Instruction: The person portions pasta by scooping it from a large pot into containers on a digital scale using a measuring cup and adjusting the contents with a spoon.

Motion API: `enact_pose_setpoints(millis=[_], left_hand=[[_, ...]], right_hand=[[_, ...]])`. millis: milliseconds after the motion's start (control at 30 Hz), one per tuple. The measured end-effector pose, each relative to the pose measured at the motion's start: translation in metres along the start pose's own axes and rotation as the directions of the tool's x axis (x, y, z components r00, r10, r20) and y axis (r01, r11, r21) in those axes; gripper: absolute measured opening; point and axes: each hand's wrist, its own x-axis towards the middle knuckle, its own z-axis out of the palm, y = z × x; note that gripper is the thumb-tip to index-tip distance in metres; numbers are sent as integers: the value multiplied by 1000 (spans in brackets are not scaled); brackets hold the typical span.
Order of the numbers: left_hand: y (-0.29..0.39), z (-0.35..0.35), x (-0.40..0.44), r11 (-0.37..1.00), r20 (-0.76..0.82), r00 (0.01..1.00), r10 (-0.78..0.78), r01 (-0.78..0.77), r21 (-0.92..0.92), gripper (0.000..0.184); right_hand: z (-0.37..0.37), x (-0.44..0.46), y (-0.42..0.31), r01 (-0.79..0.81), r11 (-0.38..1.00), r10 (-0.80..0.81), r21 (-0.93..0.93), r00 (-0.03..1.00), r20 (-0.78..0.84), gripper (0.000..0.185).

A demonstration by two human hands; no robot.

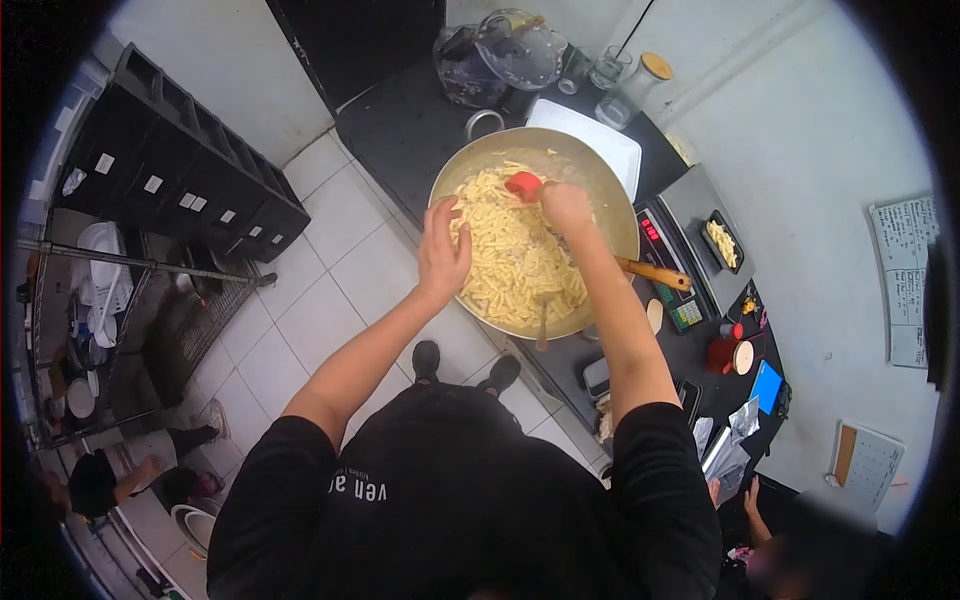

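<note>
A large bowl of pasta sat at the front edge of the worktop, seeming to overhang it. The left hand rested on its rim, fingers loosely spread; the right hand gripped a red scoop above the pasta. Pressing hard on that rim could have tipped the bowl. Beyond, near the worktop's back edge, a scale bore a small black tray.

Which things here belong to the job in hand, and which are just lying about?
Seemingly in use:
- large pot of pasta
- red scoop, in the right hand
- scale bearing a black tray

Apparently lying about:
- lidded glass jar
- flat blue item
</note>
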Motion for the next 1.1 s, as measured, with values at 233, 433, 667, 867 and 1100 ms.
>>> enact_pose_setpoints(millis=[233, 433, 667, 867, 1100], left_hand=[[-5, -1, 1, 995, 15, 1000, 21, -20, -94, 46], [-6, -5, 4, 992, 13, 992, 125, -125, -4, 48], [-2, -6, 3, 988, 27, 988, 153, -154, 27, 48], [-4, -6, 3, 991, 43, 991, 130, -131, 30, 48], [-4, -5, 3, 989, 13, 989, 148, -148, 18, 48]], right_hand=[[8, -16, -10, -223, 851, 159, 475, 972, 172, 27], [3, -36, 11, -505, 394, 306, 768, 860, 408, 29], [21, -28, -4, -203, 972, 209, 120, 977, -40, 25], [-10, -37, -32, -224, 895, 186, 385, 973, 136, 25], [-20, -62, -1, -470, 504, 303, 725, 882, 361, 28]])
